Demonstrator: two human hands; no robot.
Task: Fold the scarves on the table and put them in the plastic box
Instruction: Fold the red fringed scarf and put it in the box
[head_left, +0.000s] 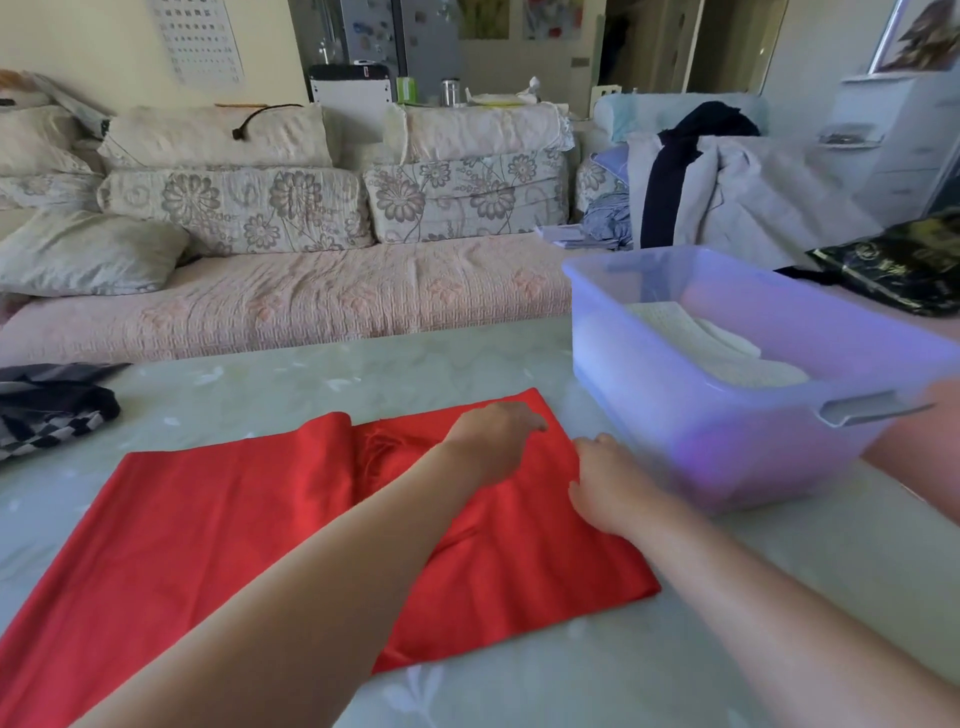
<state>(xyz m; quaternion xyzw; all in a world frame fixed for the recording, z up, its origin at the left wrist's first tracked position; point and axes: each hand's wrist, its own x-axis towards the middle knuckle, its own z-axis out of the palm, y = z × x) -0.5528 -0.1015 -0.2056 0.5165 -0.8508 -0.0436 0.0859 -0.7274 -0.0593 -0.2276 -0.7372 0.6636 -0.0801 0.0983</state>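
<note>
1. Nothing legible anywhere.
2. Above the sofa (291, 291), on the wall chart (200, 39): rows of small marks, too blurred to read.
3. Right of the sofa, on the black bag (893, 265): gold print, likewise unreadable.

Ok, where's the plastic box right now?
Head view: the plastic box sits on the right of the table, just beyond the right hand and the red scarf.
</note>
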